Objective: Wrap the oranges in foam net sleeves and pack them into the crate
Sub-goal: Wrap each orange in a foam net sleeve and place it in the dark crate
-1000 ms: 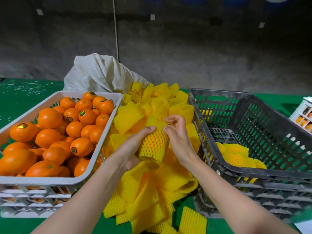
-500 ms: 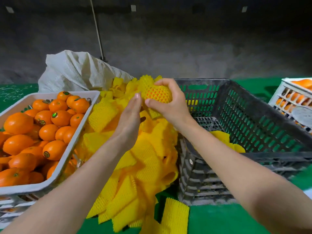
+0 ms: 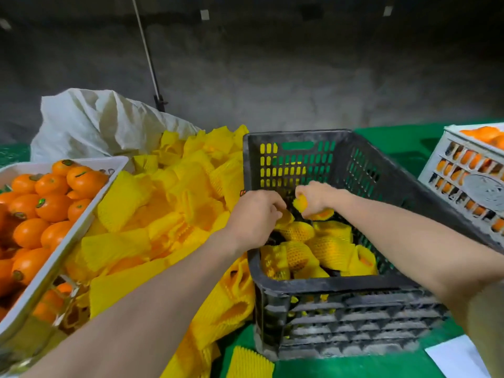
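With the right hand (image 3: 316, 195) gripping the netted orange (image 3: 302, 204) over the crate (image 3: 327, 285) and the left hand (image 3: 253, 214) curled at its 9 o'clock, hold unclear, set it snugly at 12 o'clock of the packed oranges (image 3: 331, 248).

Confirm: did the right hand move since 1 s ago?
Yes. The right hand, gripping a sleeved orange, moved rightward from over the sleeve pile, across the left wall of the black crate, into it.

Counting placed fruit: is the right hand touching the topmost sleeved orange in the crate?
Touching. The head view shows the right hand curled round the sleeved orange, no gap, above the pile in the crate.
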Tool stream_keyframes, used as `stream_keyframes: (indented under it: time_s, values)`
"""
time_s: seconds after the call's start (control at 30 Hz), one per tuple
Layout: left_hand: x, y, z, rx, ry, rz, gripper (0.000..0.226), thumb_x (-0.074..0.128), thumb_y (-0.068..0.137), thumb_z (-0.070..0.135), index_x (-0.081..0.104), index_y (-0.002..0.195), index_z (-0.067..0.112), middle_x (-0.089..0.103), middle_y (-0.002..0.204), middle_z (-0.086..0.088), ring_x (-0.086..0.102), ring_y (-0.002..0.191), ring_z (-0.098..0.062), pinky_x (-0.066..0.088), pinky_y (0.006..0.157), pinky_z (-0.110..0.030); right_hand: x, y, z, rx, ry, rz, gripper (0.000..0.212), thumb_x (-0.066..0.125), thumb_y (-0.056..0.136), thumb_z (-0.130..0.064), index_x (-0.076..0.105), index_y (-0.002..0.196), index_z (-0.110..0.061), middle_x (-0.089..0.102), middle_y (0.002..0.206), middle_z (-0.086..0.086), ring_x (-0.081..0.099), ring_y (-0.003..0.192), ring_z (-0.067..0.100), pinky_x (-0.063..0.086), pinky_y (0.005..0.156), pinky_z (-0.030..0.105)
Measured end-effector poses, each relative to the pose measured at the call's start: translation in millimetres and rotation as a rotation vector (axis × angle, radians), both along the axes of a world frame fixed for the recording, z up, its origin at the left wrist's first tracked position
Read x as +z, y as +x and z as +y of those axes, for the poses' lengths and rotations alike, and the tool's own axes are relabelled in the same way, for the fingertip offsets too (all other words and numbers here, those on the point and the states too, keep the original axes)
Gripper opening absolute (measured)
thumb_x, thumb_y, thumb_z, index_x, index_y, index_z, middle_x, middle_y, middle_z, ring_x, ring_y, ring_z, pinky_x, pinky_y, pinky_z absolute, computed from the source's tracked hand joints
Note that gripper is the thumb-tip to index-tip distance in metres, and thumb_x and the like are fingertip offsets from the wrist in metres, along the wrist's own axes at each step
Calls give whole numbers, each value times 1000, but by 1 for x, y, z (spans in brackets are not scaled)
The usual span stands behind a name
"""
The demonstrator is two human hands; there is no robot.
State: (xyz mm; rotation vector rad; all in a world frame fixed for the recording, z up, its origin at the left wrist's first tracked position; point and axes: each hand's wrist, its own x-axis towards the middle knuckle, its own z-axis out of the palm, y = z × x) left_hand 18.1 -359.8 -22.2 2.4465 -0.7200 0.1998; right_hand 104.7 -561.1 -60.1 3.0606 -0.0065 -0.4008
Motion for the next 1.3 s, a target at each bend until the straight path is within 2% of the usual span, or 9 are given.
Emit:
stream_keyframes:
  time_s: [0.13, 0.3, 0.5, 0.73, 0.83, 1.0, 1.1, 1.2, 1.3]
  values:
    - [-2, 1, 1, 6, -14, 11, 19, 57, 94, 11, 69, 108, 12, 63, 84, 1, 60, 83, -13, 46, 73, -22, -42, 8, -11, 76, -79, 139, 66, 66, 84, -39, 30, 138, -27, 28, 131, 19, 51, 107, 40, 47, 88, 40]
    - [-4, 0, 3, 15, -48, -2, 20, 58, 93, 12, 68, 110, 12, 59, 81, 5, 57, 80, -10, 43, 70, -19, -34, 12, -14, -3, -47, 105, 88, 64, 82, -49, 9, 148, -33, 9, 151, 20, 30, 131, 45, 34, 105, 51]
    - [-6, -12, 17, 48, -348, 35, 18, 57, 94, 8, 68, 107, 8, 60, 100, 4, 53, 88, -3, 39, 68, 1, 20, -7, 17, 116, 263, -288, 47, 60, 88, -36, 53, 127, -11, 56, 129, 10, 50, 119, 27, 43, 99, 38]
    - [10, -3, 111, 267, -735, 126, 15, 56, 92, 0, 64, 97, 13, 66, 88, -1, 61, 78, -11, 51, 65, -17, 90, -73, 125, 370, 752, -721, 17, 62, 87, -17, 68, 100, -8, 70, 98, 5, 63, 91, 18, 43, 85, 26]
    - [15, 3, 166, 384, -763, 137, 12, 56, 92, 1, 63, 98, 9, 65, 78, 1, 61, 70, -10, 51, 60, -18, 92, -98, 187, 554, 761, -533, 20, 65, 86, -19, 67, 103, -9, 69, 101, 5, 61, 91, 15, 42, 81, 23]
    - [4, -12, 229, 466, -735, 139, 11, 56, 93, 2, 62, 100, 8, 66, 82, -1, 63, 70, -10, 50, 56, -15, 42, -117, 279, 753, 215, -80, 55, 70, 79, -39, 50, 123, -10, 55, 125, 14, 49, 117, 31, 42, 91, 36]
    - [-4, -27, 253, 471, -710, 175, 12, 54, 96, 5, 62, 105, 8, 66, 88, -1, 64, 79, -12, 51, 63, -20, 9, -122, 302, 707, 90, -25, 57, 70, 80, -32, 45, 125, -9, 50, 126, 17, 48, 118, 34, 47, 90, 42]
    - [-7, -40, 273, 468, -778, 213, 13, 52, 97, 6, 61, 106, 8, 67, 98, -8, 65, 85, -14, 50, 66, -19, 4, -112, 302, 548, 323, -215, 27, 55, 88, -15, 53, 115, -8, 59, 116, 18, 55, 109, 33, 44, 81, 38]
    - [-6, -49, 288, 423, -906, 286, 21, 57, 94, 10, 60, 115, 10, 65, 112, -7, 64, 96, -14, 50, 72, -19, 15, -105, 295, 347, 841, -264, 3, 59, 88, -6, 59, 89, -3, 62, 84, 14, 58, 82, 26, 38, 69, 35]
